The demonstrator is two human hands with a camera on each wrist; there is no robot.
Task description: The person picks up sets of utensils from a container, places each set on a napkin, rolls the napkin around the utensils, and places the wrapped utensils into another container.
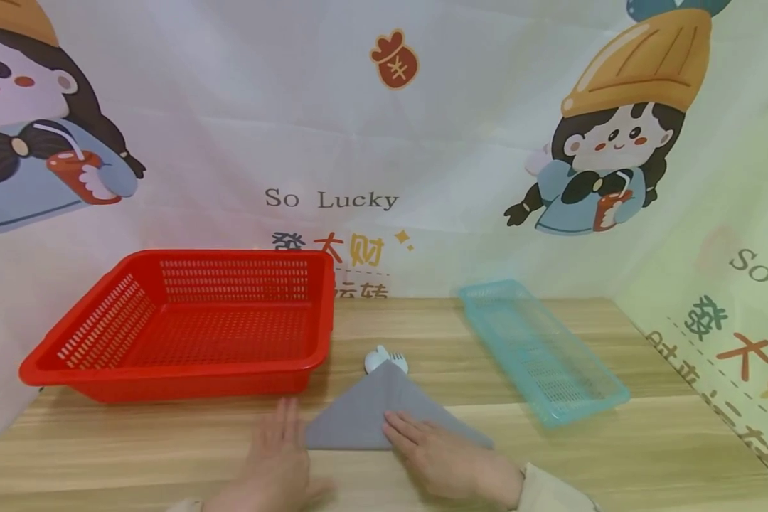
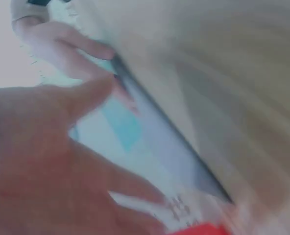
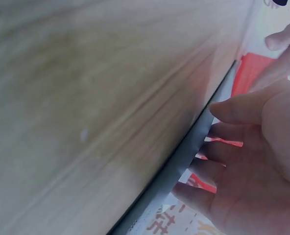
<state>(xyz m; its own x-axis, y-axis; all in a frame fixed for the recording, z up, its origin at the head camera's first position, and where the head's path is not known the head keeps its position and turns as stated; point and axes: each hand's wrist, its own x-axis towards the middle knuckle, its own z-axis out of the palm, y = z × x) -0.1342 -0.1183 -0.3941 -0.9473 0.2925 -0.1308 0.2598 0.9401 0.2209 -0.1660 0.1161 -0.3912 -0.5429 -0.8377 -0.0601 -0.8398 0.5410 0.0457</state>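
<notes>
A grey cloth (image 1: 384,419) lies folded into a triangle on the table, its point facing away and its long straight edge nearest me. Just beyond that point show the heads of a white spoon (image 1: 374,360) and a white fork (image 1: 398,360); whatever lies lower is hidden by the cloth. My right hand (image 1: 444,455) rests with extended fingers on the cloth's middle, near the front edge. At the cloth's left corner is my left hand (image 1: 272,459), blurred, with its fingers straight and nothing held. In the left wrist view its thumb stands apart from the fingers.
A large red plastic basket (image 1: 185,371) stands at the left, close behind my left hand. On the right sits a shallow light-blue basket (image 1: 512,355), set at an angle. A printed white sheet (image 1: 461,178) hangs behind the wooden table (image 1: 134,448) and along its right side.
</notes>
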